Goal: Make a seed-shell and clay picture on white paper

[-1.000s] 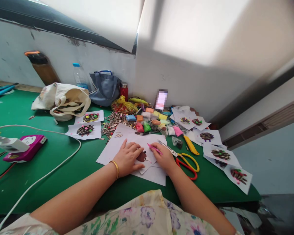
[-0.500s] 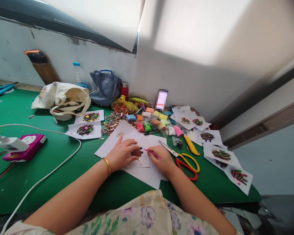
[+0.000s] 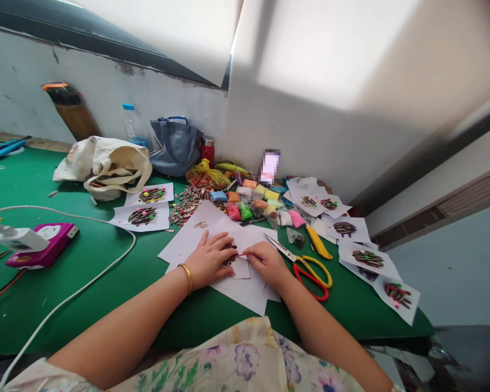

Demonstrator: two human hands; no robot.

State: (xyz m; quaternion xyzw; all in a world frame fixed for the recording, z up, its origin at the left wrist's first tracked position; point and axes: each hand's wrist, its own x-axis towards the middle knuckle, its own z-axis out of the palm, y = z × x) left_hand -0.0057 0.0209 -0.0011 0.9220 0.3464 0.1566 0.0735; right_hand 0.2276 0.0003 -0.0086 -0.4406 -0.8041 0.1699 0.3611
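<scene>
My left hand (image 3: 214, 258) lies with its fingers stretched out over a small white paper (image 3: 242, 269), partly covering a brown clay shape (image 3: 230, 256) with small dark dots. In a pinch, my right hand (image 3: 269, 264) holds a thin pink stick-like tool (image 3: 251, 256), its tip pointing left to the clay shape beside my left fingers. Whether the tip touches the clay I cannot tell. Beneath lie larger white sheets (image 3: 183, 237), with a few sunflower seeds (image 3: 201, 224) on them. Scissors (image 3: 306, 267) with red and yellow handles rest just right of my right hand.
Beyond the sheets are a pile of sunflower seeds (image 3: 183, 209) and several packs of coloured clay (image 3: 233, 211). A yellow utility knife (image 3: 319, 242) lies by the scissors. Papers with seed-covered shapes (image 3: 367, 258) line the right edge. A white cable (image 3: 81, 283) crosses the green table (image 3: 118, 302).
My left hand has moved right and now covers more of the small paper and the clay shape. The pink tool's tip has shifted slightly left and down; my right hand has barely moved.
</scene>
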